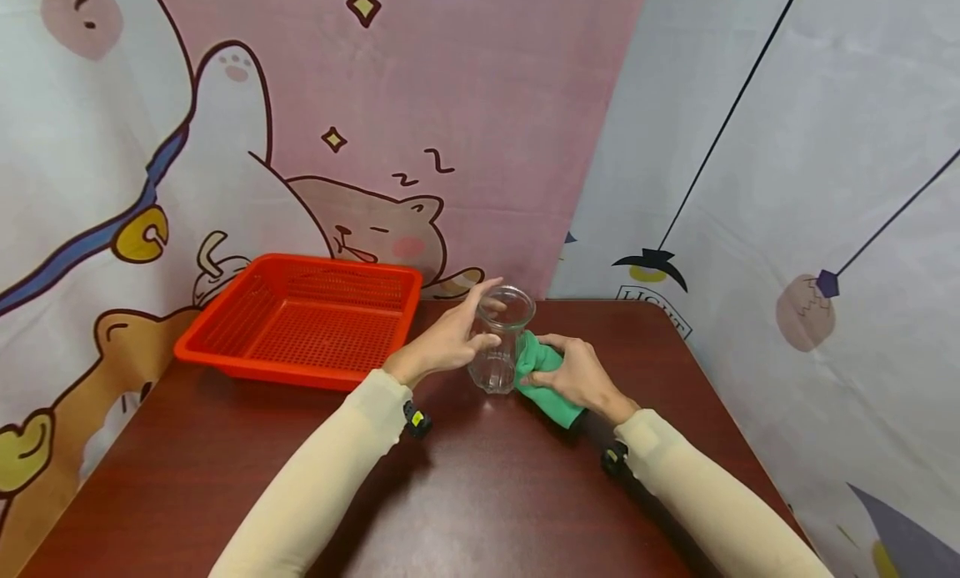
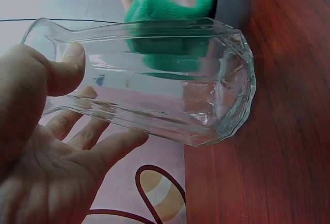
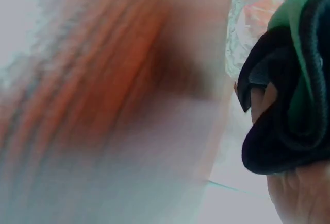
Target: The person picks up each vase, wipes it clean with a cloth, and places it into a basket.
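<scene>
Both forearms, in cream sleeves, reached in from the near edge of the table [image 1: 465, 511] and met toward its far edge, a little right of the middle. The left hand [image 1: 450, 338] came in from the left with its palm turned to the right, thumb curled against one side of the clear glass [image 1: 501, 340] and fingers round the other, so that the glass was grasped near its rim. From the left wrist, the thumb [image 2: 64, 72] lay along the ribbed wall just below the flared lip, and the thick base stood on the dark red wood. The right hand [image 1: 573, 376] lay knuckles up on the other side, clenched round a bunched green cloth [image 1: 542, 369], which it pressed against the right wall of the glass. The right wrist picture was largely blurred, showing only the cloth's dark folds bundled in the fingers. An orange perforated basket [image 1: 225, 336] sat near the far left corner, apart from both hands
</scene>
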Tool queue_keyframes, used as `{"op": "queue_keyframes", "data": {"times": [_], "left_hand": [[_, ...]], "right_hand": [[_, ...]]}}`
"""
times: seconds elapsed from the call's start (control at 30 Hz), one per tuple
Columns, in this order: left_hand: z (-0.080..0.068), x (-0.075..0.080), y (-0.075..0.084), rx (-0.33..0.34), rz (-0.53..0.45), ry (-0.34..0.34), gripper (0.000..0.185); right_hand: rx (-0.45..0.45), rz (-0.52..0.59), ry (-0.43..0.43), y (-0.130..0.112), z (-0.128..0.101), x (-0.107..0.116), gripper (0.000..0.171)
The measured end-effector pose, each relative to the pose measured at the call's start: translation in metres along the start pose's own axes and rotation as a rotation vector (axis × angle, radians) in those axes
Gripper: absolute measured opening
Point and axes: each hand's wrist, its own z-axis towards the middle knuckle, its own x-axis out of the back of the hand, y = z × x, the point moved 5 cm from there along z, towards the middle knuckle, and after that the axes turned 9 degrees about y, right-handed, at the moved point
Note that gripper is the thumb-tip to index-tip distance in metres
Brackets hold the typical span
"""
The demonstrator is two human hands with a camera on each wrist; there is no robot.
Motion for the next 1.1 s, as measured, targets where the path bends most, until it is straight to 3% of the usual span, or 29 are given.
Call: {"op": "queue_keyframes", "data": {"times": [0.9,1.1], "left_hand": [[0.001,0.001,-0.001,-0.027,0.022,0.003,0.096],[0.002,0.001,-0.001,-0.006,0.024,-0.007,0.096]], "right_hand": [[-0.015,0.229,0.175,-0.028,0.014,0.017,0.066],[-0.008,0.298,0.237,-0.032,0.015,0.023,0.063]]}}
